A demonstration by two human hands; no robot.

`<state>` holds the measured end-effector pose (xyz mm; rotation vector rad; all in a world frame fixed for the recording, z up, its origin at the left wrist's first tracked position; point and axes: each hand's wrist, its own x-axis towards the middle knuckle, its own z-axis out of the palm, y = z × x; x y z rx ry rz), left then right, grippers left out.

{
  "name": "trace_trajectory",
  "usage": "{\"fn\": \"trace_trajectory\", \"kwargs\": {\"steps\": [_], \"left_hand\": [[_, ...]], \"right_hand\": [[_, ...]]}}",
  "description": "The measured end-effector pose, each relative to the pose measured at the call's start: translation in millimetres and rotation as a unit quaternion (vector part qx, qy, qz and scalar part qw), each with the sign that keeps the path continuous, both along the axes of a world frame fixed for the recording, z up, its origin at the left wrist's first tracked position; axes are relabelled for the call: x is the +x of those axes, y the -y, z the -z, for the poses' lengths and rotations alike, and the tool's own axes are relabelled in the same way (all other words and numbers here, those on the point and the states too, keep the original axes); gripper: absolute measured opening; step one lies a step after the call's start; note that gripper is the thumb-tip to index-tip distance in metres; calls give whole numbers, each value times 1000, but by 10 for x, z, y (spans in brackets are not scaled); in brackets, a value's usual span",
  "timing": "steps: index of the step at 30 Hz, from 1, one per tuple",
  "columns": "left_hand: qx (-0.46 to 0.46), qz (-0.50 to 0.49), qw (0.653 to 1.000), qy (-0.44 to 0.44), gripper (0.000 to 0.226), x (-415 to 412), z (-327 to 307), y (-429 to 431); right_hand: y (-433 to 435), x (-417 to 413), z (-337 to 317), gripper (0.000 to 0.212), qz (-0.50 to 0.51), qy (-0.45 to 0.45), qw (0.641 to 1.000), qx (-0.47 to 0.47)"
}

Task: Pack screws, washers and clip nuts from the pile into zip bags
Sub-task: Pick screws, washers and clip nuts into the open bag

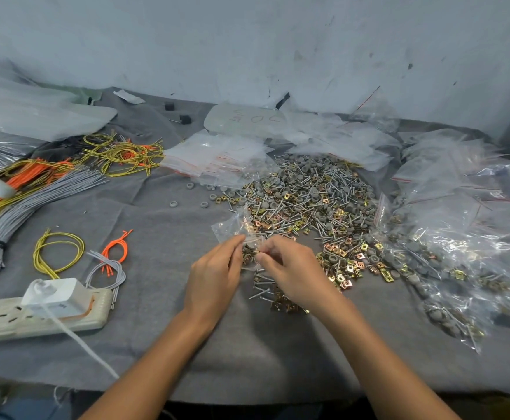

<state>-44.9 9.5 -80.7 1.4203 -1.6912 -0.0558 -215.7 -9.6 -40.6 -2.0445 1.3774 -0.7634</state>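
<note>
Centrally, zip bag pinched by left hand and right hand, pile beyond.

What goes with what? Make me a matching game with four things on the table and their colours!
Things:
1. tied wire bundle
2. clip nuts
3. power strip
4. zip bag

Colours:
A. clear
B. cream
C. grey
D. gold

Pairs: 1-C, 2-D, 3-B, 4-A
</note>
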Motion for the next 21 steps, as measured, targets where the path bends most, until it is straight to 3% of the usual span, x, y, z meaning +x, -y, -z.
{"fn": "trace_trajectory", "kwargs": {"steps": [7,13,16,21], "left_hand": [[-2,-2,1000,6,27,-1,8,3],[20,15,1000,12,28,-1,-38,-16],[68,28,997,14,36,-25,-110,-79],[124,12,991,45,40,10,-121,-237]], "right_hand": [[52,229,76,14,34,-166,972,-163],[56,88,71,17,74,-77,983,-146],[112,61,25,26,51,-106,991,-72],[181,72,26,12,62,-91,993,-41]]}}
